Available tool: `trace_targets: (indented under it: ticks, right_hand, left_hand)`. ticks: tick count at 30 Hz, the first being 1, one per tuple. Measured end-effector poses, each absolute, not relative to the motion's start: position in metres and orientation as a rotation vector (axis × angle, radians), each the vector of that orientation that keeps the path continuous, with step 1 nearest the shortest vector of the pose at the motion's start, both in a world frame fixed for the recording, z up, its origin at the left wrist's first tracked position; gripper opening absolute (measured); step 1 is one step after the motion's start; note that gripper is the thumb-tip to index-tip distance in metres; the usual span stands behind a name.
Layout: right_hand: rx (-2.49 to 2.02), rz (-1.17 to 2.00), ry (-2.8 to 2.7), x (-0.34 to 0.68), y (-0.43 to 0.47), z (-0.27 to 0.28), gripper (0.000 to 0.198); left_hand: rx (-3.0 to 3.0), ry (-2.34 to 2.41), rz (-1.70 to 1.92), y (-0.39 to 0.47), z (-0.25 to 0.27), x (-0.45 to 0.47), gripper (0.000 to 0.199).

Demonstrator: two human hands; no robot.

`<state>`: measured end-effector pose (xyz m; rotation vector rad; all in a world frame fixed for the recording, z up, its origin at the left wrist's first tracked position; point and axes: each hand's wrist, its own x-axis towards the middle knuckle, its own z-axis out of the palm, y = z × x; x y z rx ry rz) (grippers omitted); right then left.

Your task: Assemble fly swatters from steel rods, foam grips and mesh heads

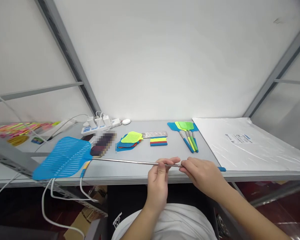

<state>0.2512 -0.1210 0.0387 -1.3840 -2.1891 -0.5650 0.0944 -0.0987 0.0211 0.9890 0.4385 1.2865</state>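
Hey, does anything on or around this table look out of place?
Mainly the white cables at left: they dangle in loose loops below the table's front edge, looking untidy against the neatly grouped fly swatters.

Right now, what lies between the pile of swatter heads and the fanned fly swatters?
Metal rods, with a row of coloured handles in front, then bare tabletop before the fly swatters, as the head view shows.

The operator's left hand (pixel 158 185) and right hand (pixel 203 173) are bare, as are both visible forearms (pixel 250 208). The torso carries a white top (pixel 180 221) with soft creases; the black lower garment (pixel 130 200) bears a white, angular, letter-like marking (pixel 117 220).
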Motion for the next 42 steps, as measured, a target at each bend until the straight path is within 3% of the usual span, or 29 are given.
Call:
trace_targets:
  ticks: [6, 11, 15, 19, 23, 28, 36, 42]
  right_hand:
    - [-1.472, -0.803, -2.098, 0.327, -0.134, 0.015, 0.035]
    - [-1.547, -0.938, -2.106, 0.383, -0.158, 0.004, 0.031]
    - [-1.708, -0.846, -1.962, 0.35, -0.155, 0.012, 0.029]
    - [-1.626, -0.685, -2.044, 0.296, -0.135, 0.021, 0.027]
    - [-1.471, -0.652, -2.102, 0.273, -0.122, 0.016, 0.029]
    - [-1.381, -0.718, -2.182, 0.302, -0.127, -0.003, 0.03]
    - [-1.572, -0.785, -2.053, 0.351, -0.139, -0.003, 0.034]
    - [-1.672, -0.794, -1.942, 0.357, -0.122, 0.005, 0.033]
  left_hand:
    - [0.892, 0.479, 1.507, -0.08, 0.028, 0.073, 0.031]
    - [0.885, 0.441, 1.363, -0.078, 0.022, 0.09, 0.03]
    - [0.77, 0.436, 1.4, -0.078, 0.019, 0.112, 0.032]
    - [0.8, 0.396, 1.293, -0.081, 0.024, 0.115, 0.032]
    - [0.788, 0.475, 1.413, -0.08, 0.032, 0.088, 0.031]
    - [0.707, 0.525, 1.594, -0.078, 0.04, 0.052, 0.031]
    - [0.732, 0.393, 1.339, -0.059, 0.032, 0.075, 0.03]
    - [0.554, 0.381, 1.49, -0.006, 0.033, 0.057, 0.026]
